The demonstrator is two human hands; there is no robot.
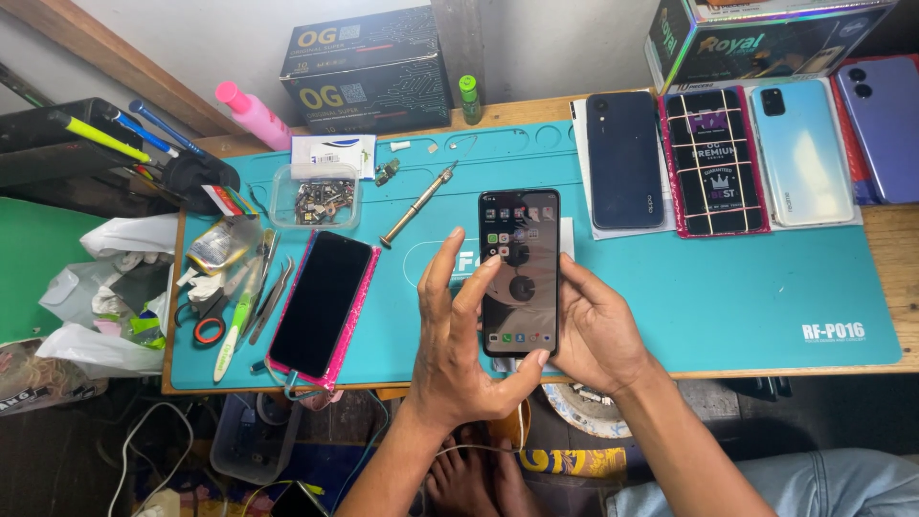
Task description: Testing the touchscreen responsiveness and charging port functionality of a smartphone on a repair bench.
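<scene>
At 9 o'clock, on the teal work mat (728, 306) of the table (895, 239): scissors (212, 321), tweezers (273, 292) and a dark phone in a pink case (321, 304), screen blank; at 11 o'clock, a clear tray of small parts (316, 196) and a screwdriver (416, 206). At centre, held just above the near edge of the mat: a lit smartphone (520, 273), upright, home screen showing. Left hand (459, 345) at 7 o'clock of the smartphone, thumb under its bottom edge, fingers spread and half-open, index tip touching the glass at mid-left. Right hand (598, 335) at 4 o'clock, closed around the right edge and back of the smartphone, carrying its weight. Step in hand, by appearance: checking of the touchscreen on a powered-up handset. Next move, by judgement: light, precise fingertip contact on the screen, with a steady grip from the supporting hand. At 1 to 2 o'clock, well apart from both hands: a dark blue phone (624, 158), a boxed black accessory (713, 163), a pale blue phone (802, 153) and a purple phone (885, 124), all lying flat.
</scene>
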